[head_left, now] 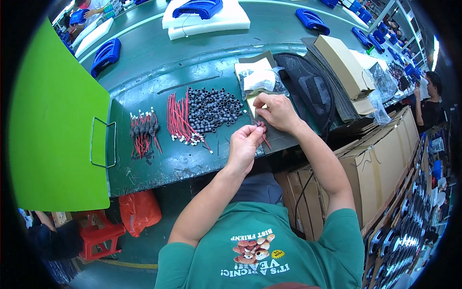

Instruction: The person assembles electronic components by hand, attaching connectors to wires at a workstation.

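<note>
My left hand [244,145] is closed in a pinch at the front edge of the green workbench, holding a red wire lead [267,142] whose upper end is partly hidden by the fingers. Just above it, my right hand [278,112] has its fingers curled together over a yellow sheet [251,102]; whatever is between its fingertips is too small to make out. To the left lies a heap of small black ring-shaped parts [211,108]. Beside that are loose red wire leads [177,115] with white connectors. Farther left sits a bunch of red leads with black pieces on them [143,129].
A green panel [57,120] with a metal handle [104,142] stands at the left. A black mesh bag [308,86] and cardboard [344,62] lie at the right, above large cartons [380,164]. Blue housings [106,55] sit on the line beyond. Other people work farther off.
</note>
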Action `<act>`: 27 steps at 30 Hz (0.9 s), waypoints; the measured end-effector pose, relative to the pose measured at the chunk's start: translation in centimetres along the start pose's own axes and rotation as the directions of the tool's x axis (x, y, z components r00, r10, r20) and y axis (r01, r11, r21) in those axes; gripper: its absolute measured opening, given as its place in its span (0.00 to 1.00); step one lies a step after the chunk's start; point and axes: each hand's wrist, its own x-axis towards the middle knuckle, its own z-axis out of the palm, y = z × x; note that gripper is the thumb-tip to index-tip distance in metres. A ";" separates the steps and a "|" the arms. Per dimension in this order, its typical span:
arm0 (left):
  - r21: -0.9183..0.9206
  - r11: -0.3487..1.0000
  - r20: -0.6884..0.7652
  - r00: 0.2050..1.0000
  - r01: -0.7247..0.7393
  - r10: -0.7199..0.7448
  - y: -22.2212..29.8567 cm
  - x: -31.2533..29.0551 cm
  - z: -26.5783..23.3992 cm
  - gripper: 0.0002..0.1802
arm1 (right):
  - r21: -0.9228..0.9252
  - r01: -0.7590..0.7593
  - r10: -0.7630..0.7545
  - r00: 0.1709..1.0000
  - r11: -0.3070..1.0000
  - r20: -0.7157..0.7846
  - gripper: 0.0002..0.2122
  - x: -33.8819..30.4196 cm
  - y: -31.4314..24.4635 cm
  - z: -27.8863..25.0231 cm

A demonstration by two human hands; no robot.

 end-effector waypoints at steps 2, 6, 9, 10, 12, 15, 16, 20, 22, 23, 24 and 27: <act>0.023 1.000 -0.004 1.000 -0.006 0.006 -0.1 0.0 0.0 0.03 | 0.099 0.019 0.000 0.983 0.995 -0.186 0.07 -0.4 0.0 -0.3; 0.046 0.999 -0.008 1.000 -0.008 0.008 0.1 -0.1 0.2 0.03 | 0.402 -0.098 0.255 0.898 0.910 -0.358 0.07 -1.1 0.1 -2.9; 0.112 0.994 -0.001 1.000 0.000 0.000 0.5 -0.3 0.4 0.03 | 0.540 0.045 0.288 0.807 0.841 -0.515 0.07 -1.4 0.1 -5.9; 0.124 0.992 0.034 0.999 0.019 -0.023 0.7 -0.2 0.2 0.04 | 0.523 0.043 0.266 0.823 0.851 -0.501 0.07 -1.7 -0.5 -7.2; 0.133 0.990 0.062 0.997 0.036 -0.045 1.4 -0.7 0.1 0.04 | 0.508 -0.005 0.226 0.899 0.861 -0.375 0.07 -2.5 -2.6 -8.8; 0.238 0.971 0.065 0.998 -0.015 -0.001 2.3 -2.2 -0.3 0.10 | 0.467 -0.070 0.124 0.989 0.881 -0.085 0.06 -4.0 -5.2 -9.3; 0.239 0.971 0.061 0.998 -0.010 -0.005 2.5 -2.6 -0.4 0.10 | 0.409 -0.008 0.036 0.998 0.913 -0.060 0.07 -4.1 -5.9 -9.1; 0.277 0.959 0.121 0.992 -0.065 0.032 3.9 -4.6 0.1 0.11 | 0.411 0.069 -0.073 0.997 0.909 -0.006 0.10 -4.3 -7.5 -7.3; 0.276 0.957 0.133 0.990 -0.084 0.049 4.2 -5.3 0.2 0.10 | 0.375 0.071 -0.084 0.996 0.924 0.019 0.09 -4.1 -8.0 -6.8; 0.281 0.955 0.170 0.984 -0.097 0.050 4.4 -5.6 0.1 0.11 | 0.376 0.086 -0.100 0.995 0.923 0.016 0.09 -4.0 -8.0 -6.4; 0.284 0.953 0.208 0.977 -0.109 0.050 4.5 -5.9 0.1 0.11 | 0.377 0.102 -0.115 0.993 0.921 0.013 0.09 -3.9 -8.1 -6.0; 0.287 0.950 0.224 0.973 -0.124 0.059 4.5 -6.5 -0.1 0.11 | 0.396 0.097 -0.113 0.993 0.913 0.016 0.09 -3.7 -8.4 -5.5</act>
